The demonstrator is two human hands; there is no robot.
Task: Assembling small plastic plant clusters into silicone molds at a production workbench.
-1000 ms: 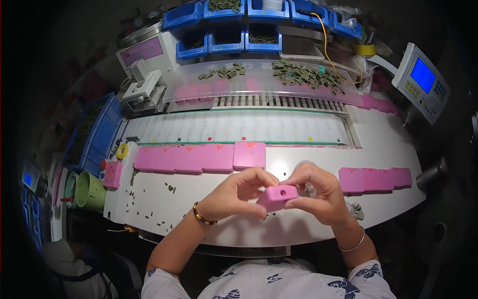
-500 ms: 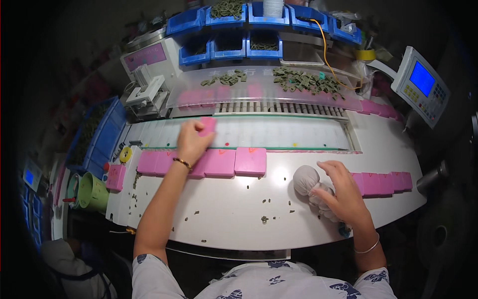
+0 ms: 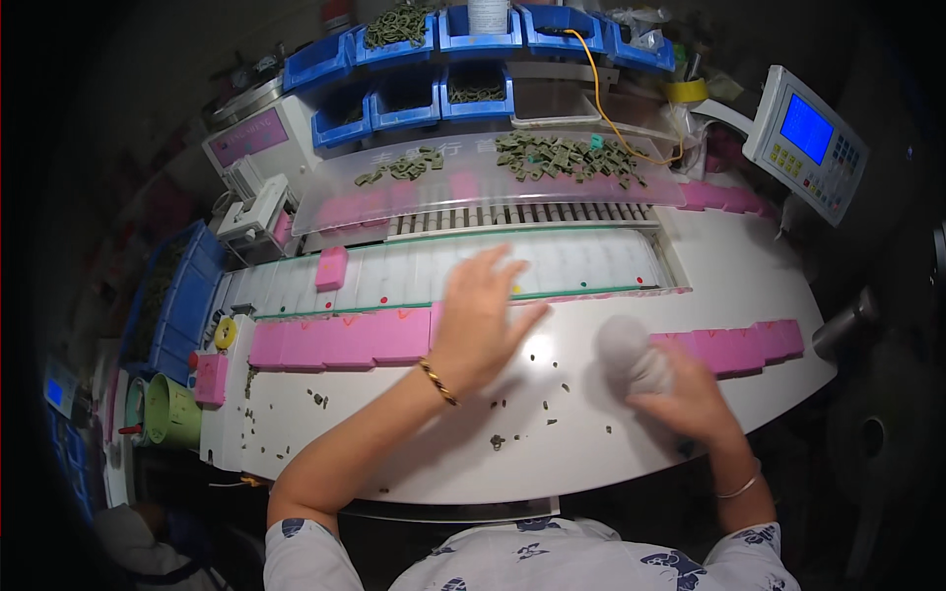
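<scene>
My left hand point(image 3: 480, 320) is open, its fingers spread over the near edge of the white slatted belt point(image 3: 434, 268). It hides the right end of a row of pink blocks point(image 3: 340, 338). A single pink block point(image 3: 332, 268) lies on the belt, away from that hand. On the right side of the white table, my right hand point(image 3: 692, 392) is closed round a stuffed white cloth pouch point(image 3: 627, 345) with a rounded head. Motion blurs the pouch, and a shadow falls under it.
A second row of pink blocks point(image 3: 754, 347) lies beyond my right hand. Small dark green pieces point(image 3: 498, 440) are scattered on the table. A clear sloping tray point(image 3: 394, 202) behind the belt holds green parts. Blue bins point(image 3: 475, 91) stand at the back; a keypad screen point(image 3: 808, 133) rises at right.
My left hand has let go of the pink block on the belt and moved right. My right hand has closed round the cloth pouch and shifted it. The whole view has swung slightly.
</scene>
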